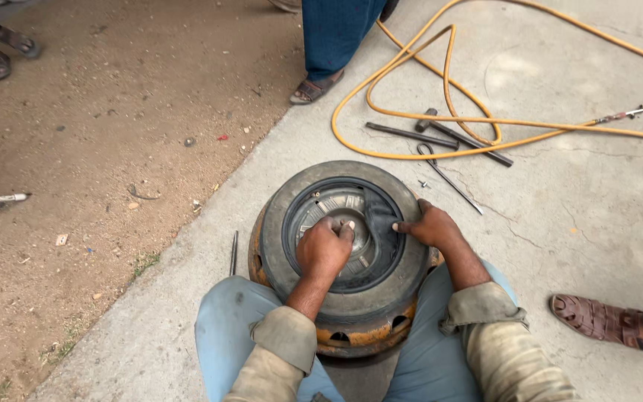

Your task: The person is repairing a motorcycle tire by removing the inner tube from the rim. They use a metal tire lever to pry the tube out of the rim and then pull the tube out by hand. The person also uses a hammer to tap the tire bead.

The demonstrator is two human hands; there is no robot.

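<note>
A small black tyre (pixel 306 186) on a silver wheel rim (pixel 340 202) lies flat on a rusty orange drum-like stand (pixel 366 335) between my knees. My left hand (pixel 323 249) is curled over the rim's hub, fingers pressed down on the metal. My right hand (pixel 429 225) grips a black rubber inner tube (pixel 378 212) that sticks out between tyre and rim on the right side, thumb and fingers pinching its fold.
A yellow air hose (pixel 411 89) loops across the concrete beyond the tyre, with dark metal tyre levers (pixel 411 135) and a thin hooked rod (pixel 448 179). A thin metal rod (pixel 234 251) lies left of the stand. A person's sandalled foot (pixel 312 89) stands ahead; another sandalled foot (pixel 597 320) rests at right. Dirt ground lies left.
</note>
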